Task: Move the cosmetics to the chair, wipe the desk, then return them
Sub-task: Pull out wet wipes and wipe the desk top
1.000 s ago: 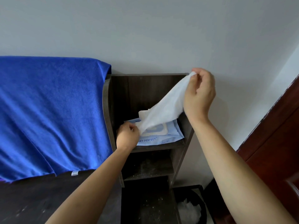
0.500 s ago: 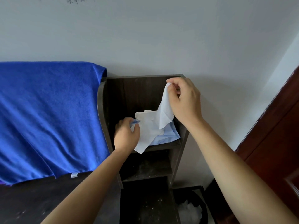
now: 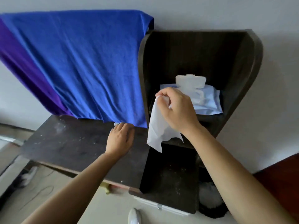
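Note:
My right hand (image 3: 177, 109) pinches a white wet wipe (image 3: 157, 128) that hangs down in front of the dark shelf unit (image 3: 252, 65). Behind it a light blue wipe pack (image 3: 208, 101) lies on the shelf with its white lid (image 3: 191, 80) flipped up. My left hand (image 3: 120, 139) rests flat on the dark, dusty desk top (image 3: 69, 141), fingers near the hem of the blue cloth. No cosmetics are in view.
A large blue cloth (image 3: 77, 62) hangs over something behind the desk, down to its back edge. A black bin (image 3: 212, 206) with white waste stands on the floor at the right of the desk. A reddish-brown door (image 3: 281, 181) is at the far right.
The wipe has come free of the pack and moved down and left with my right hand. My left hand left the pack and dropped onto the desk top. The camera tilted down.

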`<control>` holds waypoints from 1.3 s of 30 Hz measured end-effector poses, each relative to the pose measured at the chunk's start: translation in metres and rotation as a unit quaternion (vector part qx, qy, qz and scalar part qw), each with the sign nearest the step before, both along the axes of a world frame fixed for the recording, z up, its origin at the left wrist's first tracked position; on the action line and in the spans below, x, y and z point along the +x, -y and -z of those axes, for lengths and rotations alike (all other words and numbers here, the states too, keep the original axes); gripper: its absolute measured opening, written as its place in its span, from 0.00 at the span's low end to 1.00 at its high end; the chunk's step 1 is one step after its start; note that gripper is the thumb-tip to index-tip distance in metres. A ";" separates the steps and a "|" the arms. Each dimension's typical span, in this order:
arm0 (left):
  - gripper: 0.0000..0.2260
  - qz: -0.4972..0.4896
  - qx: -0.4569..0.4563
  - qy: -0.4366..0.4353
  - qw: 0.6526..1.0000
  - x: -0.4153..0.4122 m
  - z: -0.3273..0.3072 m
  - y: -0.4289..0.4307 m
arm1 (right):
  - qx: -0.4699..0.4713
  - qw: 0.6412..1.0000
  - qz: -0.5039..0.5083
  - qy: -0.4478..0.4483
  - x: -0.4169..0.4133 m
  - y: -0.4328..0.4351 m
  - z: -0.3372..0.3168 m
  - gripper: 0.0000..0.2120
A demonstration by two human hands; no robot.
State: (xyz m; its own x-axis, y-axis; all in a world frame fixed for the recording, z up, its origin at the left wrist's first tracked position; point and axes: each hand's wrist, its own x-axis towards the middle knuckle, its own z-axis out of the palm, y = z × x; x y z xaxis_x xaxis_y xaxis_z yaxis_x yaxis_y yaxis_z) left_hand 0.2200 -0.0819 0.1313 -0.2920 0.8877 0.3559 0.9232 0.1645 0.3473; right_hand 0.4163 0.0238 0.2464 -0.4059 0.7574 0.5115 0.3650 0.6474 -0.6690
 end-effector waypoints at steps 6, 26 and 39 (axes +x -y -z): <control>0.09 -0.083 -0.066 0.017 0.994 -0.057 0.026 0.061 | -0.105 0.988 -0.022 0.115 -0.052 0.034 0.069 0.08; 0.14 -0.025 -0.145 0.105 0.983 -0.234 0.138 0.107 | -0.488 0.853 0.185 0.006 -0.187 0.093 0.193 0.06; 0.28 0.042 -0.333 0.017 0.942 -0.213 0.231 0.113 | -0.223 0.872 0.065 0.430 -0.213 0.151 0.340 0.24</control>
